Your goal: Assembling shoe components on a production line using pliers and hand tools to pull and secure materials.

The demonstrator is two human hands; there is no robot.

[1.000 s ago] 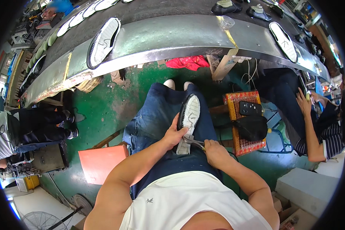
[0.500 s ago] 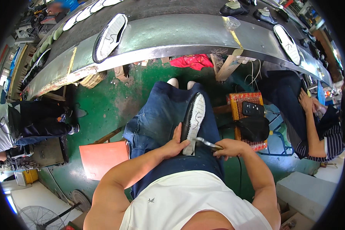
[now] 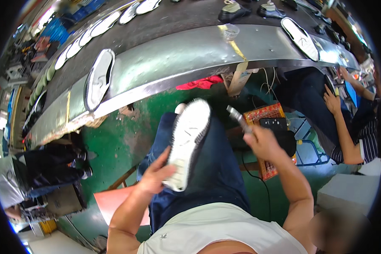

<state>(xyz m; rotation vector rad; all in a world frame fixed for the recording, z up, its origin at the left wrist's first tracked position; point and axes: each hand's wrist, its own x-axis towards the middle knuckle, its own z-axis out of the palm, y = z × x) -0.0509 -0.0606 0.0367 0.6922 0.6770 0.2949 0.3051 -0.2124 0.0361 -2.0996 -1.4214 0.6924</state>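
My left hand (image 3: 155, 172) grips the heel end of a shoe (image 3: 189, 127) with a pale, ridged sole facing up and a dark edge. The shoe hangs over my lap, its toe pointing away from me and slightly right. My right hand (image 3: 263, 143) is closed around a slim hand tool (image 3: 238, 117) with a shiny metal shaft. This tool points up and left, apart from the shoe, and motion blurs it. Its exact kind is not clear.
A metal-edged workbench (image 3: 165, 55) runs across the front, with a pale-soled shoe (image 3: 99, 80) at its edge and several more behind. A stool (image 3: 277, 111) carries a black phone (image 3: 273, 123). At right sits a person (image 3: 343, 114). A cord (image 3: 266, 186) hangs beside my right leg.
My left hand has lifted the shoe and tilted it left. My right hand has moved the tool away from the sole, up and to the right. The view has shifted.
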